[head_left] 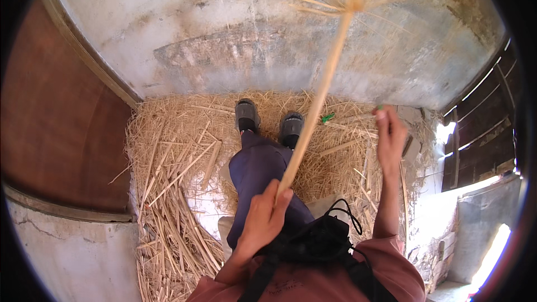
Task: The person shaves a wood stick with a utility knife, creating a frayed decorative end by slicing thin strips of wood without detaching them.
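My left hand (264, 219) is closed around the lower end of a long pale bamboo-like stick (320, 103). The stick slants up and away to the right, its far end splayed into many thin strips that blur in front of the wall. To the right, my right hand (390, 134) is held out over the straw, apart from the stick. Its fingers are curled together, and a small green spot shows at the fingertips. What they hold, if anything, I cannot make out. Left of that hand, a small bright green thing (328, 117) lies on the straw.
Straw and shavings (190, 113) cover the floor around my shoes (246, 115). Long split strips (179, 229) are heaped on the left. A stained plaster wall (235, 50) rises ahead, a brown door-like panel (67, 117) stands left, and dark slatted boards (484, 117) are at right.
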### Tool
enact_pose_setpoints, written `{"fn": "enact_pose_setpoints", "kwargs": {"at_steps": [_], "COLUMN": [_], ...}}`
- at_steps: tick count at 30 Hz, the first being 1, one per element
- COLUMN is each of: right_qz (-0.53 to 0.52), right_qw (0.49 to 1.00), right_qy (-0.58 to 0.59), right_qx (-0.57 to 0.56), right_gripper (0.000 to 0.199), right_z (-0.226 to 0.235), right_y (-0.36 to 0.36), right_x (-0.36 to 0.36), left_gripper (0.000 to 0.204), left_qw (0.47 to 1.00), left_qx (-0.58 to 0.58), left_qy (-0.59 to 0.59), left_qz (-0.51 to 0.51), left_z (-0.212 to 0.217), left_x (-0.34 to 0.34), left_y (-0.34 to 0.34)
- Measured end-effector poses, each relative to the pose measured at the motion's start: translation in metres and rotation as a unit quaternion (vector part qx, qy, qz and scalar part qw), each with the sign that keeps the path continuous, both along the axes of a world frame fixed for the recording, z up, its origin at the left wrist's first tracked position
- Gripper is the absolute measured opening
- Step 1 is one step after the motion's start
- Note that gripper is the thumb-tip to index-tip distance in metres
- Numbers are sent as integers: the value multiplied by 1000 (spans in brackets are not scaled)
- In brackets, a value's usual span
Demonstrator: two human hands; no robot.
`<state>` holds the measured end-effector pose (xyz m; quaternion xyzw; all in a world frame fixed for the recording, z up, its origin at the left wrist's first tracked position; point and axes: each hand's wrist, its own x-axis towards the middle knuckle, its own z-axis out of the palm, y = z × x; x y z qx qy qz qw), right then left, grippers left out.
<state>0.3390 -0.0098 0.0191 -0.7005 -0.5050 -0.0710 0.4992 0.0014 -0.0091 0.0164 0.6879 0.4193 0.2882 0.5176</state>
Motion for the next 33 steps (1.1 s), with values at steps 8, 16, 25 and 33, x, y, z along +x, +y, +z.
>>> {"fn": "enact_pose_setpoints", "kwargs": {"at_steps": [8,16,25,33], "right_qz": [287,289,260,253], "right_qw": [953,937,937,937], "right_qy": [-95,-196,-235,-239], "right_qx": [-1,-11,-9,1], "right_gripper": [30,34,33,30], "right_z": [-13,3,6,11], "right_y": [-23,-21,-21,-18], "right_x": [-91,-111,-112,-111], "left_gripper": [31,24,28,29], "left_qw": [997,995,995,996], "left_qx": [51,69,71,40], "left_qy": [-52,-72,-55,-76], "left_qz": [-17,9,36,24], "left_z": [9,13,8,8], "left_x": [11,21,21,20], "left_y": [20,10,5,6]}}
